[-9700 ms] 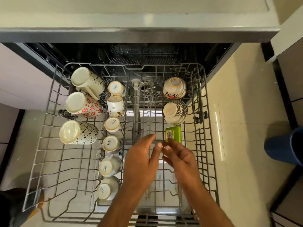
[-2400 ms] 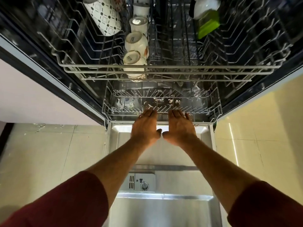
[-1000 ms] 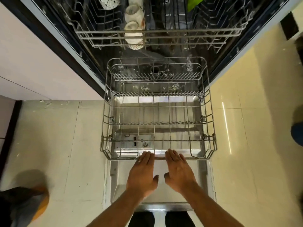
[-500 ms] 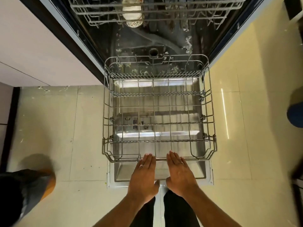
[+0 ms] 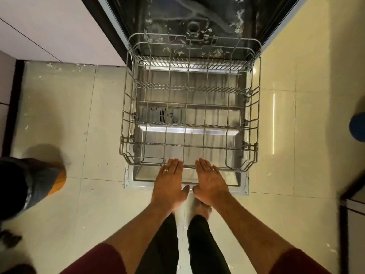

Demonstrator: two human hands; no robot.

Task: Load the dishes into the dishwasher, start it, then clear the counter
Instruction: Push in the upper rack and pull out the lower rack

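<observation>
The dishwasher's empty lower wire rack (image 5: 126,119) stands pulled out over the open steel door (image 5: 240,181). My left hand (image 5: 169,180) and my right hand (image 5: 210,180) lie side by side, palms down with straight fingers, fingertips at the rack's front rim. Neither hand holds anything. The detergent dispenser (image 5: 165,115) shows through the rack's floor. The dark tub (image 5: 187,20) behind has food bits on its floor. No dishes are in sight.
Cream floor tiles surround the door. A person's foot in an orange shoe (image 5: 57,178) stands at the left. A blue round object (image 5: 357,127) sits at the right edge. White cabinet fronts (image 5: 59,30) flank the dishwasher's left side. My own legs stand below the door's edge.
Both hands have drawn the lower rack out onto the door. The upper rack with cups, seen earlier, has left the view as my head tilted down.
</observation>
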